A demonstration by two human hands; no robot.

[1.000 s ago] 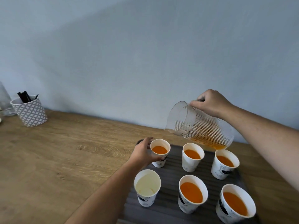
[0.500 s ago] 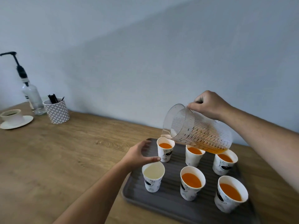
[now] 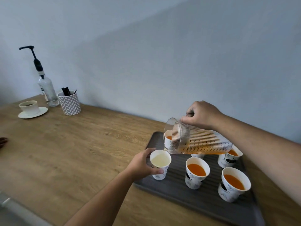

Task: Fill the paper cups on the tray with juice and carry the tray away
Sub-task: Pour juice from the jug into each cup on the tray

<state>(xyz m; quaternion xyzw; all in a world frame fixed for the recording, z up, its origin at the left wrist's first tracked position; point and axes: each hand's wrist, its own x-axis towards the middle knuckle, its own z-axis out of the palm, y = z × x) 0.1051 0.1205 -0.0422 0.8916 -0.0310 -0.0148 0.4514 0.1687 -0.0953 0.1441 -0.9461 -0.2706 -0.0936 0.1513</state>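
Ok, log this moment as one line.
left hand holds empty cup | right hand tips pitcher spout at rim | tray

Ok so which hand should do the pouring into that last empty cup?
The right hand. It grips the tilted pitcher, whose spout sits at the empty cup's rim. The left hand is wrapped around that cup, steadying it on the tray.

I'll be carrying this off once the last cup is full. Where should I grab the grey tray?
Probably by the two short ends of the tray, one hand from the left and one from the right, fingers under the raised rim. It is long, lies flat, and carries open cups of juice, so a level two-handed lift seems safest.
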